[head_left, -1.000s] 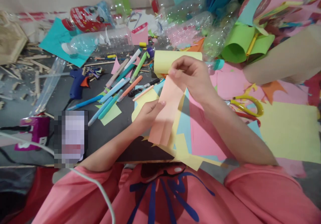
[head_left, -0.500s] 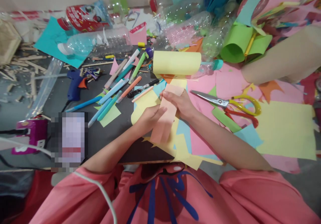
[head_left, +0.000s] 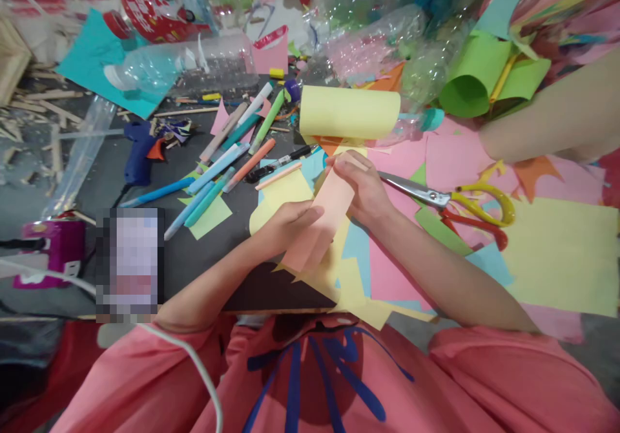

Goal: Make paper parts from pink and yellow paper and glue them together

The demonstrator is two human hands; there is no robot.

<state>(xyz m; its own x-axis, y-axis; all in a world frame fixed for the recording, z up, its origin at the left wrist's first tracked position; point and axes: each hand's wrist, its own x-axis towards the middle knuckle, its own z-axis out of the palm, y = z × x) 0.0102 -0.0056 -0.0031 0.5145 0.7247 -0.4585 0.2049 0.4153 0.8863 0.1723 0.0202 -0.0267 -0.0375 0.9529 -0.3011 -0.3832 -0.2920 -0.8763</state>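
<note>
A folded strip of pale orange paper (head_left: 325, 216) slants between my two hands above the paper scraps. My left hand (head_left: 293, 223) grips its left edge, thumb on top and the other fingers hidden beneath. At the strip's upper end, my right hand (head_left: 364, 187) pinches it with the thumb over the front. Right of that hand lie open-bladed scissors (head_left: 436, 197) with one yellow and one red handle. Just beyond my hands rests a rolled pale yellow paper tube (head_left: 349, 113). Several capped marker pens (head_left: 249, 165) are scattered to the left.
A blue glue gun (head_left: 139, 152), a phone (head_left: 135, 252) and a purple box with cables (head_left: 51, 252) are on the left. Plastic bottles (head_left: 184, 64) line the back. Another person's arm (head_left: 552, 113) reaches in from the right, near a green paper roll (head_left: 477, 74).
My right hand has shifted slightly right and up, and the paper strip leans more to the right. Both hands keep their hold. The whole view has shifted a little.
</note>
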